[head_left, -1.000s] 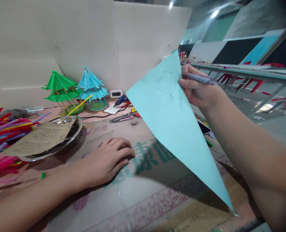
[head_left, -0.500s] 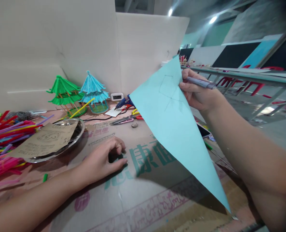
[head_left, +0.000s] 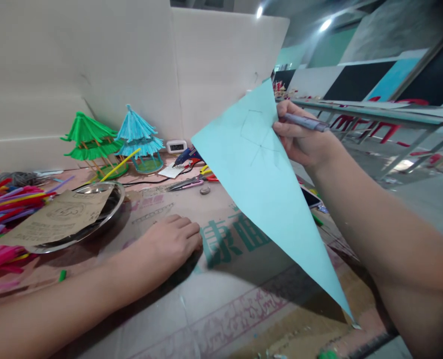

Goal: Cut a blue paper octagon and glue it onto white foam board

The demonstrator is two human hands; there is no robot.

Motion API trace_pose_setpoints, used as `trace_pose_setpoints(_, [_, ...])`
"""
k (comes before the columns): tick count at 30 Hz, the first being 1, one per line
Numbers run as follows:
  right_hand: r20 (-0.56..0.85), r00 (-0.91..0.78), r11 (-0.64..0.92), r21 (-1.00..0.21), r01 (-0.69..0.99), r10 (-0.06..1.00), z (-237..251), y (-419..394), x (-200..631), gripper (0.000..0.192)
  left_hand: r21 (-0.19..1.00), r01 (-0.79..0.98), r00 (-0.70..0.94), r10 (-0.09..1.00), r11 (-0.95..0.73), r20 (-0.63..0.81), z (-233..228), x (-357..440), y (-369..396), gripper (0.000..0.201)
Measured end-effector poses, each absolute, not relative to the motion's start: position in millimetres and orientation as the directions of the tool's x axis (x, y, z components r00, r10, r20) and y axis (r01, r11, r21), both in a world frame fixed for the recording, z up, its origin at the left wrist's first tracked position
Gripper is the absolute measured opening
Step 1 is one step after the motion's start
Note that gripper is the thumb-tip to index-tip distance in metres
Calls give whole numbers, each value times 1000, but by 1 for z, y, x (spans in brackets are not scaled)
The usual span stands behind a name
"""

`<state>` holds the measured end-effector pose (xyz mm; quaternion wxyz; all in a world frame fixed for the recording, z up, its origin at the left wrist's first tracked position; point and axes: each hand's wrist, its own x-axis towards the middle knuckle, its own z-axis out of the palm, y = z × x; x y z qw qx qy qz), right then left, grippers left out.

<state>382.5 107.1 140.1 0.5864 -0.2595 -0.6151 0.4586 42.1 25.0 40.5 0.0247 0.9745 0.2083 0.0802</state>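
Note:
My right hand (head_left: 298, 139) pinches the edge of a light blue sheet of paper (head_left: 254, 169), holding it raised and slanted above the cardboard. A pen (head_left: 307, 122) is gripped in that same hand, its barrel pointing back over the wrist. Thin pencil-like lines form an angular shape on the paper's upper part. The sheet's lowest corner hangs near the front right. My left hand (head_left: 180, 242) rests on the printed cardboard (head_left: 161, 309) with its fingers curled in; the thumb is hidden and no object shows in it.
At left lie colourful pipe cleaners (head_left: 4, 209) and a metal bowl (head_left: 118, 202) with a brown paper piece (head_left: 62, 214) over it. Behind stand green (head_left: 92, 139) and blue (head_left: 137, 134) pavilion models, a small clock (head_left: 176, 146), a glue gun (head_left: 186, 155) and scissors (head_left: 187, 184).
My left hand has turned palm down and its fingers have curled in, slightly further right. The right hand still holds the paper and pen; the whole view has shifted a little.

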Motion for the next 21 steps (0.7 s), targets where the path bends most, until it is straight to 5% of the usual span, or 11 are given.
trace_pose_setpoints(9, [516, -211, 463, -849, -256, 830, 143, 105, 383, 33, 361, 518, 767, 608, -775, 205, 35, 64, 49, 20])
trace_pose_setpoints(13, [512, -204, 458, -850, -261, 834, 145, 102, 382, 34, 549, 321, 897, 433, -772, 84, 48, 73, 33, 26])
trace_pose_setpoints(15, [525, -207, 467, -841, -273, 825, 146, 102, 383, 36, 753, 197, 948, 318, -627, 18, 55, 74, 20, 30])
trace_pose_setpoints(16, [530, -208, 471, -838, -275, 822, 146, 102, 383, 37, 815, 189, 932, 361, -548, 27, 58, 74, 13, 30])
trace_pose_setpoints(19, [520, -196, 470, -846, -253, 831, 146, 101, 382, 36, 807, 220, 874, 479, -548, 88, 66, 76, -8, 22])
trace_pose_setpoints(21, [501, -194, 460, -860, -223, 843, 147, 100, 381, 34, 756, 155, 947, 313, -636, 69, 69, 75, -18, 13])
